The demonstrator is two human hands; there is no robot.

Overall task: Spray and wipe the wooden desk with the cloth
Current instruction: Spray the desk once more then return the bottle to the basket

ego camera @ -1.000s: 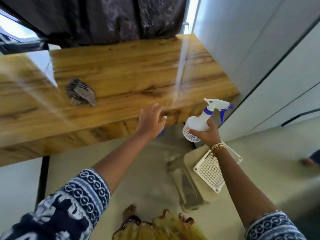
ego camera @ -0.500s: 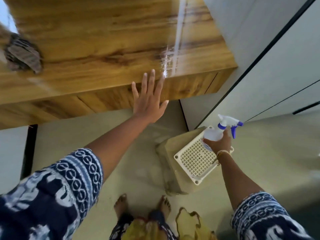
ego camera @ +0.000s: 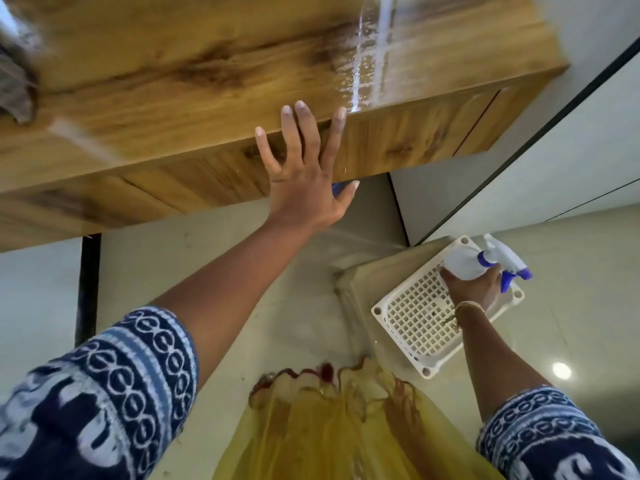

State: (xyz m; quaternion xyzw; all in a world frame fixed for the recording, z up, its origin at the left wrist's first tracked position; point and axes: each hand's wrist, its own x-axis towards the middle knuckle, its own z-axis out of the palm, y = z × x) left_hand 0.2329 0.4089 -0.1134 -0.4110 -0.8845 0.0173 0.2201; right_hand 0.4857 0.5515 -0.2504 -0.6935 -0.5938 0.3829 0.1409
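Observation:
The wooden desk (ego camera: 194, 74) fills the top of the head view, with wet spray drops near its right front edge. A grey striped cloth (ego camera: 14, 84) lies on it at the far left, cut off by the frame. My left hand (ego camera: 304, 174) is spread flat with straight fingers in front of the desk's front edge. My right hand (ego camera: 474, 289) grips a white spray bottle (ego camera: 464, 263) with a blue trigger, low at the right, over a white perforated stool.
The white perforated plastic stool (ego camera: 415, 323) stands on the pale tiled floor (ego camera: 242, 306) right of my legs. A white wall with dark lines (ego camera: 571, 150) rises right of the desk. My yellow garment (ego camera: 329, 427) hangs at the bottom.
My right hand has lowered the spray bottle from desk height down to the stool. My left hand has spread open at the desk's front edge. The view has tilted downward.

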